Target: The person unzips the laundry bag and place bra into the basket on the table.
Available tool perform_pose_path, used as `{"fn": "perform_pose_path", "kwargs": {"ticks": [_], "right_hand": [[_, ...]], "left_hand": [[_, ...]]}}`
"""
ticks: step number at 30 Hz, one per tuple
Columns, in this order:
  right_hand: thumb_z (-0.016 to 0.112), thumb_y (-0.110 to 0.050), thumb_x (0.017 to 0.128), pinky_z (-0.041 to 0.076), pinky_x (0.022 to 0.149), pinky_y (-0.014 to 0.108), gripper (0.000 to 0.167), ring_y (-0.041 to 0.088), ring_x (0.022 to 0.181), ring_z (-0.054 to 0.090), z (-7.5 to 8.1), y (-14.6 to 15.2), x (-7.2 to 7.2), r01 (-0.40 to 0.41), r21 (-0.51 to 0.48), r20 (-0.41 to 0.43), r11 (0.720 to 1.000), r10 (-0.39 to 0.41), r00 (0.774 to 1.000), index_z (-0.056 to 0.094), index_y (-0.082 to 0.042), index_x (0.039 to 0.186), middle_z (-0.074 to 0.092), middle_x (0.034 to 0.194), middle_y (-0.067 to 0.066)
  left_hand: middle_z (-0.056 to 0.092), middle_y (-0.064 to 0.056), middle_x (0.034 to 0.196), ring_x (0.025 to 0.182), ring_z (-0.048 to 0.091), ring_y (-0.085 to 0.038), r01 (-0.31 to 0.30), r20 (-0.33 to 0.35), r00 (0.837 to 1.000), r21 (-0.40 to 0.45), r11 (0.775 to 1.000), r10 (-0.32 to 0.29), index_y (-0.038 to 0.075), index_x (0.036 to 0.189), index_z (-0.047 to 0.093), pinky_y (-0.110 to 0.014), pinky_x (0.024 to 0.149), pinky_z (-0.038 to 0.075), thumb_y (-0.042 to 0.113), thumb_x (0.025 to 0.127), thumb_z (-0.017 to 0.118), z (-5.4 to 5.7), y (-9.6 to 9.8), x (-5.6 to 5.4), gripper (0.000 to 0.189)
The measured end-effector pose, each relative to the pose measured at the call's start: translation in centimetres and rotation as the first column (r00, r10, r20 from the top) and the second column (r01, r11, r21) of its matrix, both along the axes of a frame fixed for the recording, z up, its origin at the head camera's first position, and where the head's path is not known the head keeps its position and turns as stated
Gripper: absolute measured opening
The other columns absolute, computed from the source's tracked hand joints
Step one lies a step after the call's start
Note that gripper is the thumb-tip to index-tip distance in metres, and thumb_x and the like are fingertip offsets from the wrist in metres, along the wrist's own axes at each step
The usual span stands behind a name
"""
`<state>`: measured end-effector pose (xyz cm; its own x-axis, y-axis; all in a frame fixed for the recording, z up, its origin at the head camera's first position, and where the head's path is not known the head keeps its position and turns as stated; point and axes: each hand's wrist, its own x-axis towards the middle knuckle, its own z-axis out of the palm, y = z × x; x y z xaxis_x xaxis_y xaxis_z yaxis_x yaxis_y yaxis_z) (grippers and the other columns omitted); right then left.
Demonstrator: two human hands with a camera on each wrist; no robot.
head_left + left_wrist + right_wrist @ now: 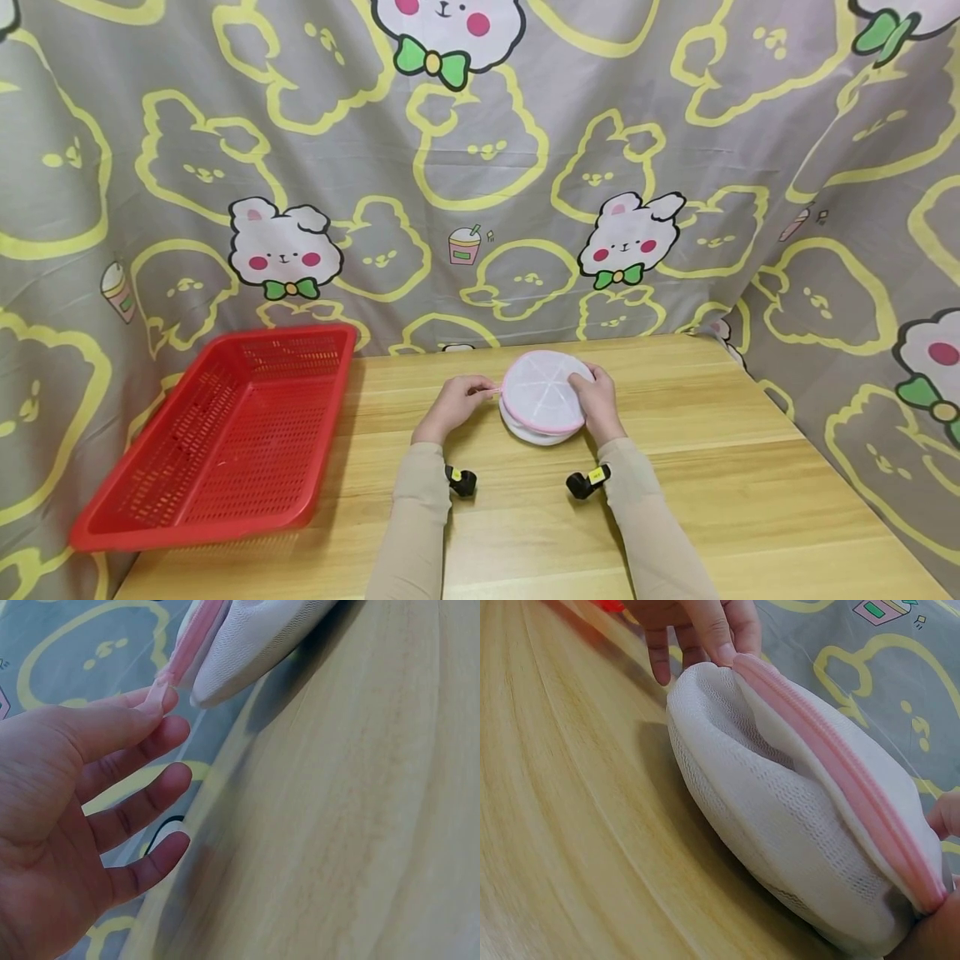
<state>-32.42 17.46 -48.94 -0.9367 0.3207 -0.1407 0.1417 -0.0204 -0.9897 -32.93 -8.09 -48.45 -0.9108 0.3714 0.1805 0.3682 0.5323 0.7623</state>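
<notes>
White mesh makes up the round bag (542, 407) between the person's two hands, its flat top marked with pale spokes and edged by a pink zip (847, 787). From where I stand, it is near the back of the worktop (517, 533), top tipped toward the person; whether its underside touches the wood I can't tell. Just under the zip, the soft side sinks into a hollow. The left hand (453, 408) pinches a small pink tab (155, 697) at the bag's edge between thumb and forefinger, the other three fingers spread apart and touching nothing. The right hand (600, 404) is clamped on the opposite edge, thumb lying across the top, the rest of its fingers mostly hidden behind. Beige sleeves (660, 542) cover both arms, and a small black camera (462, 483) sits at each wrist. Well apart from the bag, on the person's left, stands a red plastic basket (327, 450) with slotted sides. Behind everything hangs a grey curtain (375, 158) printed with yellow outlines, white rabbits in green bows and little pink cups.
</notes>
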Motion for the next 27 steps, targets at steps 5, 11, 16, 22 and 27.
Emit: {"fn": "perform_pose_path", "kwargs": {"ticks": [5, 11, 16, 22, 27], "right_hand": [[0.051, -0.003, 0.09, 0.042, 0.105, 0.04, 0.05, 0.028, 0.118, 0.049, -0.02, 0.01, -0.09, 0.004, -0.001, -0.006, 1.0, -0.004, 1.0, 0.043, 0.005, 0.138, 0.047, 0.14, 0.022], [0.052, -0.003, 0.089, 0.042, 0.106, 0.04, 0.051, 0.027, 0.118, 0.05, -0.08, -0.03, -0.03, 0.009, -0.007, -0.003, 1.0, -0.009, 1.0, 0.044, 0.004, 0.139, 0.047, 0.14, 0.021], [0.053, -0.004, 0.088, 0.042, 0.106, 0.041, 0.053, 0.027, 0.119, 0.05, -0.13, -0.06, 0.1, 0.006, -0.01, 0.002, 1.0, -0.006, 1.0, 0.044, 0.004, 0.139, 0.047, 0.141, 0.021], [0.053, -0.005, 0.088, 0.042, 0.106, 0.04, 0.053, 0.028, 0.12, 0.049, -0.1, 0.05, 0.06, 0.007, -0.014, 0.001, 1.0, -0.007, 1.0, 0.043, 0.003, 0.14, 0.046, 0.143, 0.02], [0.052, -0.007, 0.09, 0.042, 0.107, 0.041, 0.053, 0.028, 0.121, 0.049, -0.05, 0.1, 0.04, 0.001, -0.012, 0.01, 1.0, -0.001, 1.0, 0.041, 0.003, 0.142, 0.045, 0.143, 0.021]], "left_hand": [[0.072, -0.005, 0.106, 0.092, 0.062, -0.016, 0.011, -0.001, 1.0, -0.002, 1.0, -0.011, 0.011, 0.1, 0.075, -0.03, 0.082, 0.051, 0.02, 0.095, 0.063, 0.19, -0.05, 0.08, 0.016], [0.072, -0.005, 0.107, 0.1, 0.063, -0.018, 0.029, 0.024, 0.999, 0.008, 1.0, -0.029, 0.01, 0.1, 0.075, -0.034, 0.088, 0.051, 0.02, 0.094, 0.064, 0.33, -0.08, 0.22, 0.016], [0.073, -0.005, 0.106, 0.097, 0.062, -0.016, 0.042, 0.05, 0.998, 0.011, 0.999, -0.042, 0.01, 0.098, 0.075, -0.031, 0.085, 0.051, 0.02, 0.093, 0.065, 0.29, -0.14, 0.16, 0.015], [0.073, -0.006, 0.105, 0.095, 0.062, -0.014, 0.059, 0.072, 0.996, 0.024, 0.998, -0.061, 0.011, 0.097, 0.075, -0.03, 0.086, 0.051, 0.019, 0.092, 0.067, 0.35, -0.21, 0.18, 0.013], [0.073, -0.006, 0.104, 0.093, 0.061, -0.013, 0.061, 0.07, 0.996, 0.022, 0.998, -0.062, 0.01, 0.097, 0.075, -0.029, 0.084, 0.051, 0.019, 0.092, 0.066, 0.22, -0.25, 0.13, 0.013]]}}
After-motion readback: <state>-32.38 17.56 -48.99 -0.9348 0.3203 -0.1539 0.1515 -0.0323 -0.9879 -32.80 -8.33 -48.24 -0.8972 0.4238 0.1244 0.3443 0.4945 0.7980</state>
